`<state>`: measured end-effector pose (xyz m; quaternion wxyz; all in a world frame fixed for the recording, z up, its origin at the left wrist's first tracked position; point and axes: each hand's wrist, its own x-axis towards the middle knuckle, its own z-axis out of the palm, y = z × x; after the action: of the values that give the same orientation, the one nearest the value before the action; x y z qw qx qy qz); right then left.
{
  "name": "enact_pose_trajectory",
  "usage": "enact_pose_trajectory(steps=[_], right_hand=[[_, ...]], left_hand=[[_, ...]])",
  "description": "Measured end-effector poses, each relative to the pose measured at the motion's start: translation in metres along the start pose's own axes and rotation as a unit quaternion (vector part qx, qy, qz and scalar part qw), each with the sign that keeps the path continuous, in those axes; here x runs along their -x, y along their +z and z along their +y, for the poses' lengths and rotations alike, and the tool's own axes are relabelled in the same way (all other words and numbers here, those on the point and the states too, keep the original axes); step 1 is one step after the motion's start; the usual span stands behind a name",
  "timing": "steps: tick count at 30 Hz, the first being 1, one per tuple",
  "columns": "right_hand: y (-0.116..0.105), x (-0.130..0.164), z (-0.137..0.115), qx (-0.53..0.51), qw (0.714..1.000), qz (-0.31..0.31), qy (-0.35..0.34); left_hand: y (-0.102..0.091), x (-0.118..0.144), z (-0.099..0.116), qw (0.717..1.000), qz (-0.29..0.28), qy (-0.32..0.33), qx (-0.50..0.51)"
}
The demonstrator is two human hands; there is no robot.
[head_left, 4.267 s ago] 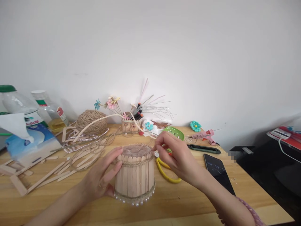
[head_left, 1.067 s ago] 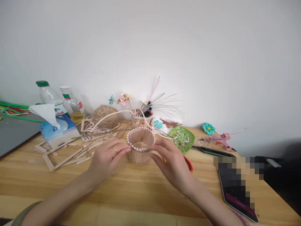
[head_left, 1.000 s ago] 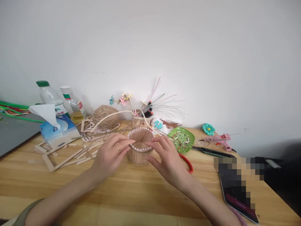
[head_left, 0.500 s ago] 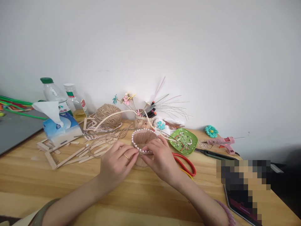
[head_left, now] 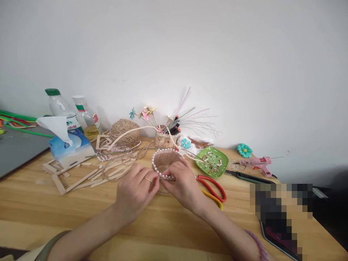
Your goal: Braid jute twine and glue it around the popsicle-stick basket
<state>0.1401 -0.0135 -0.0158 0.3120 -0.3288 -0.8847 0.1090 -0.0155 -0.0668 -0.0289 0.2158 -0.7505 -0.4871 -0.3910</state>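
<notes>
Wooden stick cup now upright; left hand, right hand both pinching pearl rim.

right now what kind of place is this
Most likely a home craft desk: a wooden table against a plain wall, strewn with popsicle sticks, a ball of twine and a pink glue gun, while both hands work on a pearl-rimmed stick basket.

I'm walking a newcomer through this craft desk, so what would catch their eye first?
Both hands, the left hand and right hand, pinch the near rim of a pearl-trimmed stick basket at the table's centre. To its right lie red scissors and a green dish; a twine ball sits behind.
</notes>
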Motion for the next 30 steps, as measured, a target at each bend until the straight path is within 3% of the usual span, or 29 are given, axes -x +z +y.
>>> enact_pose_trajectory(steps=[11, 26, 28, 30], right_hand=[[-0.003, -0.003, -0.007, 0.009, 1.000, -0.009, 0.004], [-0.026, -0.007, -0.027, -0.056, 0.997, -0.018, 0.040], [-0.033, -0.004, -0.025, -0.068, 0.996, -0.006, 0.052], [-0.041, 0.000, -0.020, -0.082, 0.993, 0.007, 0.079]], left_hand=[[0.004, 0.001, 0.001, 0.986, 0.002, -0.125, 0.108], [-0.012, -0.009, 0.004, 0.968, 0.048, -0.168, 0.178], [-0.020, -0.013, -0.007, 0.958, 0.064, -0.222, 0.173], [-0.032, -0.017, -0.024, 0.917, 0.115, -0.352, 0.148]])
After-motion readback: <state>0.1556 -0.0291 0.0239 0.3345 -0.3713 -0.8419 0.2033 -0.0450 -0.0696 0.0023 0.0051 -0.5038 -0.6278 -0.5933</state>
